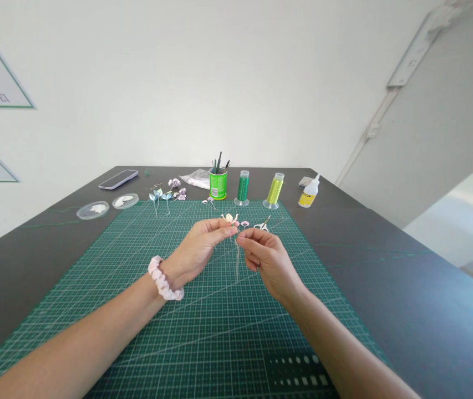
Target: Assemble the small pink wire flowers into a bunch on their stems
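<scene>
My left hand (203,241) pinches a small cream-coloured artificial flower (229,218) near its base, above the green cutting mat (136,310). Close against it, the fingertips of my right hand (264,256) are pressed together on a thin pale thread (237,266), whose loose end hangs down between the hands. Just where the thread meets the flower's stem is hidden by my fingers. Behind my right hand lie small white-handled scissors (263,225) and a tiny pink loop-shaped piece (245,224).
Beyond the hands stand a green can of tools (218,185), a green thread spool (243,188), a yellow-green spool (275,191) and a glue bottle (309,193). Farther left are blue wired petals (159,194), lilac flowers (181,194), two shallow dishes (125,201) and a phone (118,179).
</scene>
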`<act>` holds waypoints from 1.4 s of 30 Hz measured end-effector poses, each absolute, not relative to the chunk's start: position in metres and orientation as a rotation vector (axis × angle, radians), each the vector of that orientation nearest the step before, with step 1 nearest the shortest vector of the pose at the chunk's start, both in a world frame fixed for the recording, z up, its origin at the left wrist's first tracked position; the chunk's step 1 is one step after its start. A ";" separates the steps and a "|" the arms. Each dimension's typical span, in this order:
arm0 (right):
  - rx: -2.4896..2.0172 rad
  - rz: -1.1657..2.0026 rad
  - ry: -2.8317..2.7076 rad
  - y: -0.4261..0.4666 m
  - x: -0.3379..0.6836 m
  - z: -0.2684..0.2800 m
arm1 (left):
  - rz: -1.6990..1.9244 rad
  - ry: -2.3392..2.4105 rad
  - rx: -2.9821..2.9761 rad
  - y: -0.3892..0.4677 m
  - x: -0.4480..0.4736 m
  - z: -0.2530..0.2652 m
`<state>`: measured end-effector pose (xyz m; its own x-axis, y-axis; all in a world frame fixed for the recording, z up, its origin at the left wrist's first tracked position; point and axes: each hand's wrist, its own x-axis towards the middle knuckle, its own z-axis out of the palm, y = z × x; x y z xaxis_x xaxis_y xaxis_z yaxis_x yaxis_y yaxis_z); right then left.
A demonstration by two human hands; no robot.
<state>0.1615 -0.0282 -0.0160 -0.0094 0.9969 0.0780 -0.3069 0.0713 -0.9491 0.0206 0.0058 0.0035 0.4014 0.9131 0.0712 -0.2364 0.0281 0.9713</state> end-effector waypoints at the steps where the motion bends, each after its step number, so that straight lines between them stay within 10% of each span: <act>1: -0.912 1.303 -1.024 -0.028 0.162 -0.016 | 1.018 0.716 1.221 0.006 0.021 0.003; 42: -0.897 1.328 -0.995 -0.029 0.161 -0.014 | 0.983 0.696 1.306 0.004 0.020 0.007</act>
